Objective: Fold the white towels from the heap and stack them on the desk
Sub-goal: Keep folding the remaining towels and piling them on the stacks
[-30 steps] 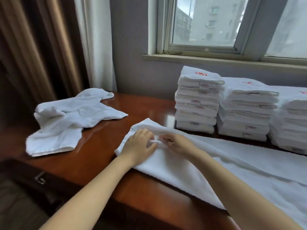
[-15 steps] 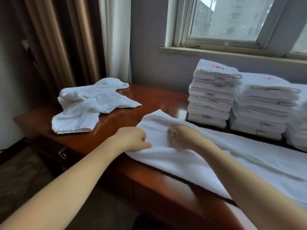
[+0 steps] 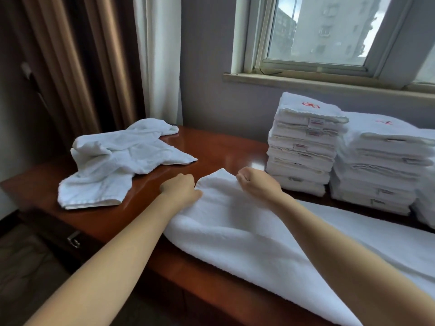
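A long white towel (image 3: 247, 231) lies folded lengthwise across the brown desk (image 3: 223, 147). Its left end is raised off the wood. My left hand (image 3: 180, 188) grips the near corner of that end. My right hand (image 3: 256, 182) grips the far corner, fingers curled round the cloth. A loose heap of white towels (image 3: 113, 161) sits at the desk's left end. Stacks of folded white towels (image 3: 303, 144) with red marks stand at the back right, under the window.
A second folded stack (image 3: 379, 165) stands right of the first, and a third is cut off by the right edge. Brown and white curtains (image 3: 94, 62) hang behind the heap. A drawer handle (image 3: 74, 240) shows on the desk's front. A window sill (image 3: 329, 85) runs above the stacks.
My hands have moved apart along the towel's left end and lifted it off the desk. The camera has swung left, so heap and stacks sit further right.
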The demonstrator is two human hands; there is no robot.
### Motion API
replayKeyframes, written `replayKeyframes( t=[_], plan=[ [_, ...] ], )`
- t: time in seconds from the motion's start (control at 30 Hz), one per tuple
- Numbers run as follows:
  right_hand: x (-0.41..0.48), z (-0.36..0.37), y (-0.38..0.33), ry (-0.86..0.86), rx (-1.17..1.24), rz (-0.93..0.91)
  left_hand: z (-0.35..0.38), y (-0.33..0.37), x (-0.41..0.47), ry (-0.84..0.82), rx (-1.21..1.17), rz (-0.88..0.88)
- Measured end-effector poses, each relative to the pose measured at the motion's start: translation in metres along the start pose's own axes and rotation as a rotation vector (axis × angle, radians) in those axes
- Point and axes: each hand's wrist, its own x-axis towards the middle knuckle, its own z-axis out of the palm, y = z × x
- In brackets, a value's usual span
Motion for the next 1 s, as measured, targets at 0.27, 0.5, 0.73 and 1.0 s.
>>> replayKeyframes(
  t=[0.27, 0.5, 0.73, 1.0],
  plan=[
    [0.047, 0.038, -0.020, -0.083, -0.110, 0.013, 0.006, -0.015, 0.023, -0.158, -0.396, 0.022],
    [0.060, 0.035, -0.018, -0.174, 0.189, 0.124, 0.009, -0.022, 0.027, -0.154, -0.502, 0.101],
    [0.057, -0.007, -0.026, 0.065, 0.113, 0.035, 0.007, -0.022, 0.035, -0.071, -0.602, 0.121],
    [0.034, -0.039, -0.050, 0.027, 0.520, -0.138, 0.008, -0.010, 0.050, 0.120, -0.781, 0.020]
  ],
)
